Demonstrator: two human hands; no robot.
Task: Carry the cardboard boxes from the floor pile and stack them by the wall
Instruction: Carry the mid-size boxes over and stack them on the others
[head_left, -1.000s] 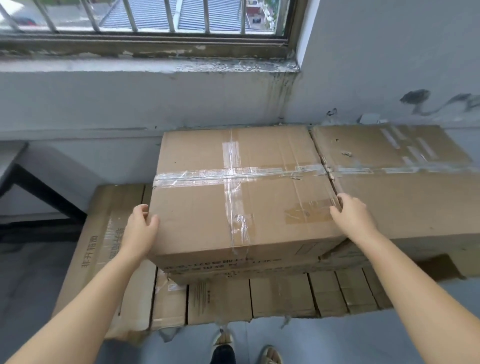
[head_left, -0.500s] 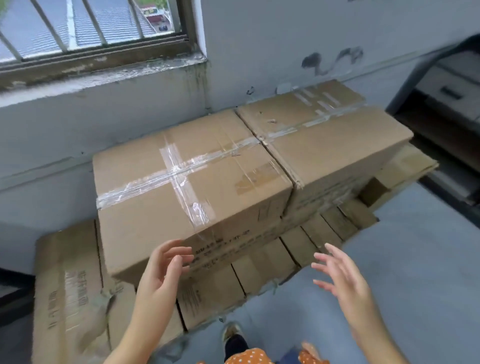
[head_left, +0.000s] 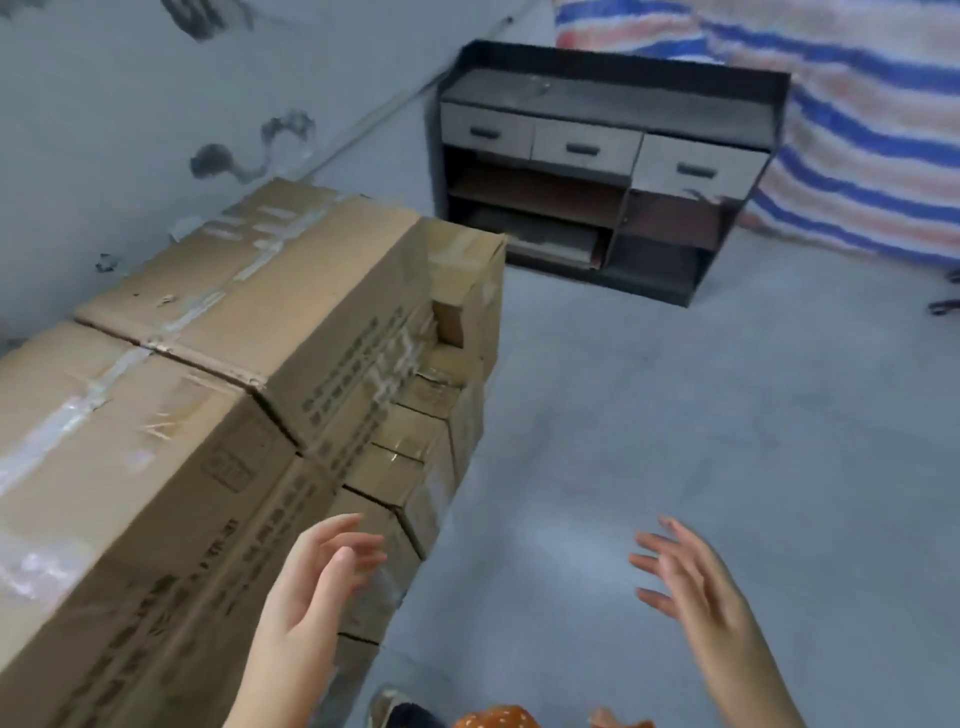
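Note:
Two large taped cardboard boxes lie end to end along the grey wall on top of a row of smaller boxes (head_left: 410, 457). The nearer box (head_left: 119, 467) fills the lower left; the farther box (head_left: 291, 301) reaches toward the cabinet. My left hand (head_left: 317, 587) hovers open just in front of the nearer box's side, fingers spread, touching nothing. My right hand (head_left: 696, 582) is open over bare floor to the right, well apart from the stack. The floor pile is out of view.
A dark low cabinet (head_left: 597, 171) with three drawers stands against the far wall past the stack. A blue, red and white striped tarp (head_left: 857, 119) hangs at the upper right. Grey concrete floor (head_left: 675, 415) spreads to the right. My feet (head_left: 400, 712) show at the bottom edge.
Both hands have let go of the nearer box and drawn back, fingers spread. My view has swung right, away from the window, bringing the cabinet and tarp into sight.

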